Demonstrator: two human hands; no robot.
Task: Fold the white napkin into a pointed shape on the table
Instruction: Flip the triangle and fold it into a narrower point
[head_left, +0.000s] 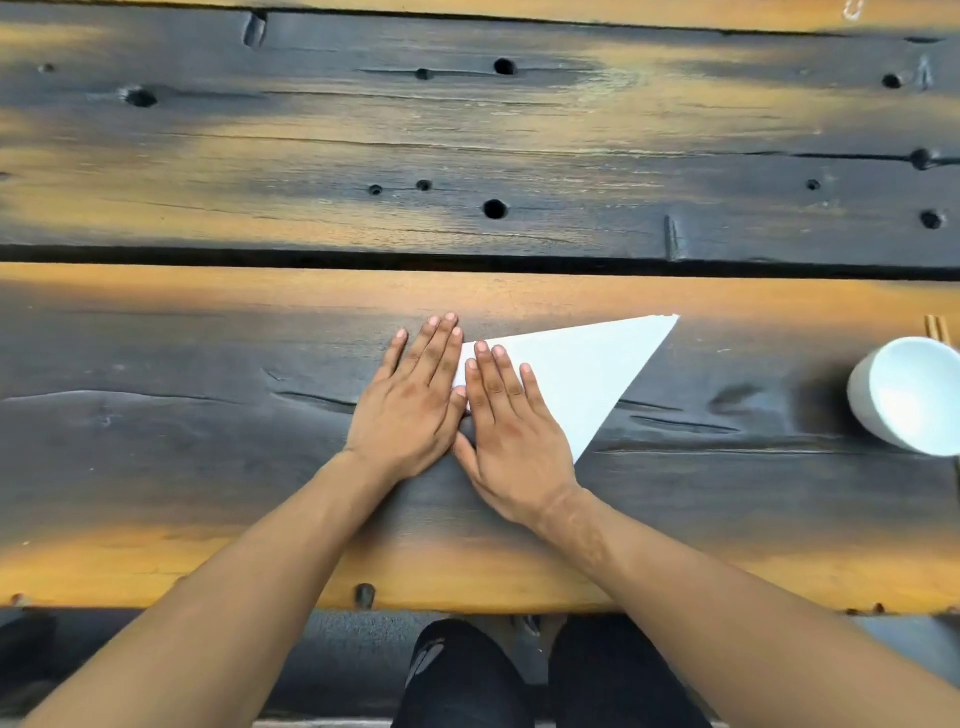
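Both flat hands (415, 402) (511, 431) on unmarked white napkin (582, 374)

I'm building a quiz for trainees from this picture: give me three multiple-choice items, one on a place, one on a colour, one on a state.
1. Where is the bowl relative to the napkin?
A. at the table's right edge
B. far left
C. on top of it

2. What colour is the napkin?
A. red
B. white
C. black

3. How do the left hand and the right hand lie?
A. curled into fists
B. flat with fingers straight
C. lifted off the table

Key: 1 A, the bowl is cut off by the right edge; 2 B, the triangle is plain white; 3 B, both palms press down side by side.
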